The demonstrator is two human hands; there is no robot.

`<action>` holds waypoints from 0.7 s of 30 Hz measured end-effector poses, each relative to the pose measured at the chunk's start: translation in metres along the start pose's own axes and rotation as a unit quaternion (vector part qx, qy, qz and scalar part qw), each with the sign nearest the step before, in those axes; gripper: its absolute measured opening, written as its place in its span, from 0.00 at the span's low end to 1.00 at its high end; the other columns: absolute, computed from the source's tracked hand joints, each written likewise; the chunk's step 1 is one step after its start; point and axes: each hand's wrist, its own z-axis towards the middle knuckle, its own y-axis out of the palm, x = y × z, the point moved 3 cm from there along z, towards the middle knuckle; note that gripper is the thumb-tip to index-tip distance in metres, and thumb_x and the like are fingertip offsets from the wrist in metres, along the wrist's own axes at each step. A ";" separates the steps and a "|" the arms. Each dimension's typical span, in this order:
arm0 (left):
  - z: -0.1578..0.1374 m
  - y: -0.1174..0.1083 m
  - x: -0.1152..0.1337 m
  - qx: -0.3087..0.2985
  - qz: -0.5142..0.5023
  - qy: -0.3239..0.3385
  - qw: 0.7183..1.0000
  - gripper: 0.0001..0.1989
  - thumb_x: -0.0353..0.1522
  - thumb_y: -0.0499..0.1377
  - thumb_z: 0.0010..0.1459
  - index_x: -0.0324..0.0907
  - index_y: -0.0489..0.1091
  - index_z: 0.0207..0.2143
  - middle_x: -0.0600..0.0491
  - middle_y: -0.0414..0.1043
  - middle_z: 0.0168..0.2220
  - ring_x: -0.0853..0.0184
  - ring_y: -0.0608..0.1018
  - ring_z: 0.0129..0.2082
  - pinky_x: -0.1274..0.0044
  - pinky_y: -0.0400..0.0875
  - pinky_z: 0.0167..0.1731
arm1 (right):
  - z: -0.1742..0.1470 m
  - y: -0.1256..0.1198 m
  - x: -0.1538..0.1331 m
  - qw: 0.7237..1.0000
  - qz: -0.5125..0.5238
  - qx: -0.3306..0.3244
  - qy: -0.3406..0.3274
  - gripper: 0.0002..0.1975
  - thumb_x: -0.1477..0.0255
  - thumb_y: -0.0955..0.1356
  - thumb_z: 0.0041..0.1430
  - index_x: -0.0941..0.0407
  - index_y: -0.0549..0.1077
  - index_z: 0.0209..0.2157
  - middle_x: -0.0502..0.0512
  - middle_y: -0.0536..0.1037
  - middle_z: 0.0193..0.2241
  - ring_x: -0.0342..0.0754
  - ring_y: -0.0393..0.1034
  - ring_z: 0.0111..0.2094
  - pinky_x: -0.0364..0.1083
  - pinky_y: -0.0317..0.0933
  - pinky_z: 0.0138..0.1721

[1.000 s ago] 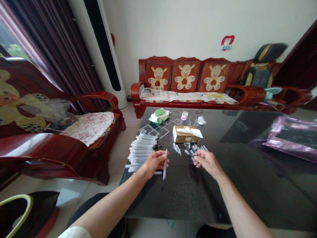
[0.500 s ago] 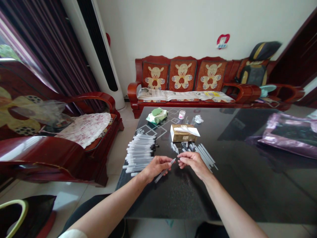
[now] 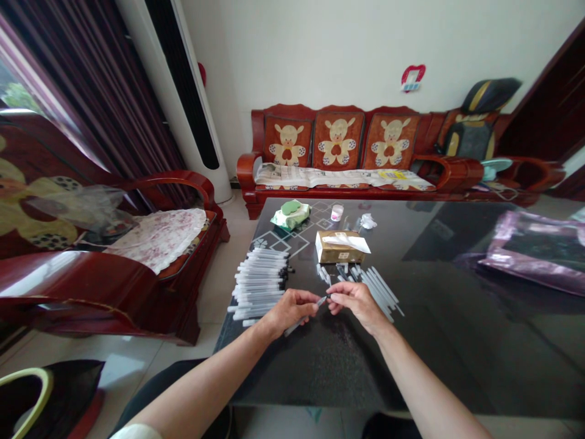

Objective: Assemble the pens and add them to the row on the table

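My left hand (image 3: 295,311) is closed around a translucent pen barrel (image 3: 291,329), which slants up toward the right. At the barrel's upper end my right hand (image 3: 354,302) pinches a small black pen part (image 3: 328,296); the two pieces meet or nearly meet, and I cannot tell which. Left of my hands lies a row of translucent pens (image 3: 258,283) with black ends. Beyond my right hand are several loose pale tubes (image 3: 381,289) and small black and clear pen parts (image 3: 345,270), partly hidden by my fingers.
On the dark glossy table (image 3: 439,353) stand a gold tissue box (image 3: 340,250), a green wipes pack (image 3: 291,216), a small white tub (image 3: 337,212) and a crumpled tissue (image 3: 368,221). A purple shiny bag (image 3: 534,256) lies at right. A wooden sofa (image 3: 338,195) is behind.
The barrel's tip and the black part in my right hand have come together, with my left hand shifting slightly right. The view has tilted a little.
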 end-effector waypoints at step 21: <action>0.002 -0.002 -0.004 0.007 0.065 0.024 0.998 0.17 0.38 0.60 0.50 0.36 0.75 0.40 0.53 0.68 0.23 0.74 0.66 0.20 0.82 0.60 0.20 | 0.001 0.007 0.005 0.999 -0.024 -0.031 0.018 0.14 0.65 0.71 0.49 0.62 0.74 0.34 0.55 0.76 0.23 0.45 0.71 0.22 0.45 0.68 0.22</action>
